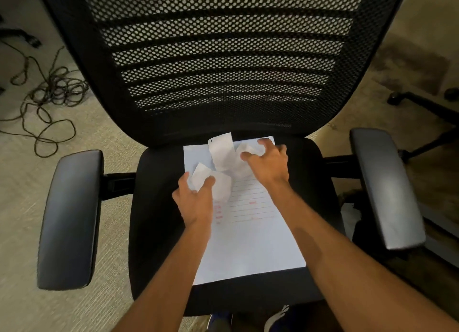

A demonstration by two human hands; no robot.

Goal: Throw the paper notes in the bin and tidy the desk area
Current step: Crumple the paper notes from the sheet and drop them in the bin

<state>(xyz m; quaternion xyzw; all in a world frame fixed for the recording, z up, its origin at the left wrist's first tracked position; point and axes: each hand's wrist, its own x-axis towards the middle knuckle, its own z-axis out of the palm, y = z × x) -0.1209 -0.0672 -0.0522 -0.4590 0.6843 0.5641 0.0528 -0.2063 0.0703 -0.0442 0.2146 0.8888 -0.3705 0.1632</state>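
Observation:
A large white sheet (250, 244) with ruled lines and red writing lies flat on the black seat of an office chair (159, 207). Several crumpled white paper notes rest on its far half. My left hand (195, 200) grips one crumpled note (202, 176) between thumb and fingers. My right hand (269, 164) closes its fingers over another crumpled note (249, 149) near the sheet's far right corner. A longer strip of paper (221, 153) with a punched hole stands between the two hands, untouched.
The chair's mesh backrest (223, 58) rises right behind the papers. Padded armrests stand at the left (70, 217) and right (386, 187). Tangled black cable (49, 93) lies on the carpet at left. Another chair's wheeled base (422, 103) is at right. My shoes (275, 319) show below the seat.

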